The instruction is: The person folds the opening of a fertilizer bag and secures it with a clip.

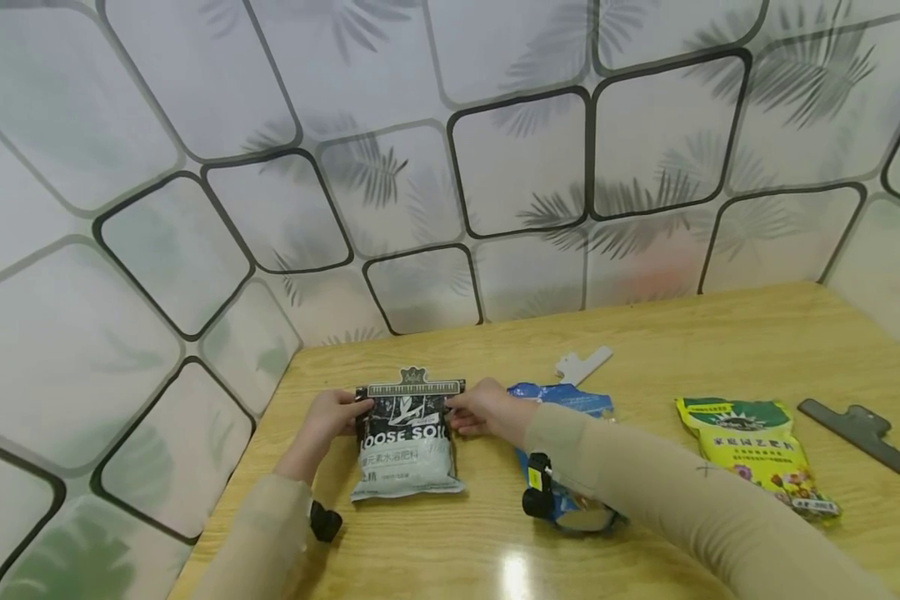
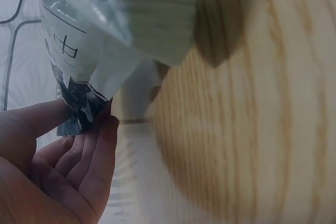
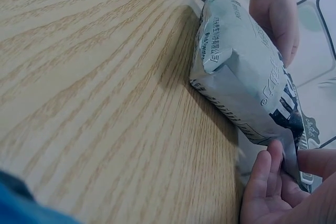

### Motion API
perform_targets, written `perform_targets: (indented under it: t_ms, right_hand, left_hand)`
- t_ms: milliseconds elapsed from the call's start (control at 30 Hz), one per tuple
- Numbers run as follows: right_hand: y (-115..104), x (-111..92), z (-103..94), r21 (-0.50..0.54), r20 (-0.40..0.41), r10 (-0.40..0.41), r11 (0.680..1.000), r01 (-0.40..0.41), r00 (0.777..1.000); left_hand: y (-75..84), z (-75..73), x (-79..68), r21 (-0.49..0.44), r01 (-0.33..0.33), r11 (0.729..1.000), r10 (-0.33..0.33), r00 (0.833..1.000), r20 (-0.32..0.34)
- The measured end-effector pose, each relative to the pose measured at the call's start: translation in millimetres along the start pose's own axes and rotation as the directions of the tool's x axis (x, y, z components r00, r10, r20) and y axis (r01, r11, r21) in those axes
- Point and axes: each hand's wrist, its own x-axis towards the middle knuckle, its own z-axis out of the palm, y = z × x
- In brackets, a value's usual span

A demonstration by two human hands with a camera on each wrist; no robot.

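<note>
Head view: the largest thing on my feed is a pale wall [image 1: 521, 162] patterned with rounded dark frames and grey leaf prints; below it spreads a yellow wood-grain counter [image 1: 667, 350]. A long beige right sleeve [image 1: 660, 467] reaches over it and hides from me the middle of a shiny blue plastic bag [image 1: 562, 396]. Further right lies a yellow-and-green printed plastic bag [image 1: 753, 454]. The thing being worked on, a plump black-and-white plastic pouch [image 1: 405, 462] with bold white lettering, is at the counter's left part, between the two hands; whether its base bears on the wood I cannot tell. The left hand [image 1: 328, 425] has its upper left corner in a narrow pinch of thumb and fingers, and the right hand [image 1: 487, 406] pinches the opposite corner. A dark, strip-shaped clip with a crest-like tab [image 1: 412, 388] spans the pouch's top edge; a dark grey plastic clip [image 1: 858, 433] lies beyond the yellow-and-green bag, and a small white plastic clip [image 1: 585, 367] just behind the blue one. I judge the step as settling the clipped pouch; next, I would keep both corners level, set the base squarely, then loosen both pinches without dragging the clip.
</note>
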Motion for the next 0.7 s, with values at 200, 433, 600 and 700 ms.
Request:
perform_targets:
  t_ms: [200, 433, 600, 700]
  right_hand:
    - [0.2, -1.3, 0.6, -0.003, 0.002, -0.003, 1.0, 0.003, 1.0]
    - [1.9, -0.2, 0.5, -0.031, -0.003, -0.008, 0.999, 0.008, 1.0]
    - [2.5, 1.0, 0.4, -0.047, -0.004, -0.019, 0.999, 0.019, 1.0]
    - [2.6, 1.1, 0.4, -0.051, -0.007, -0.017, 0.999, 0.017, 1.0]
  left_hand:
    - [-1.8, 1.3, 3.2, 0.014, 0.0, 1.0, -0.001, 1.0, 0.009]
    - [-5.3, 1.9, 4.8, 0.041, 0.008, 0.999, -0.008, 1.0, 0.016]
    - [-6.6, 2.4, 5.7, 0.061, 0.006, 0.998, -0.007, 1.0, 0.022]
    - [-8.6, 2.9, 6.6, 0.087, 0.017, 0.996, -0.018, 1.0, 0.019]
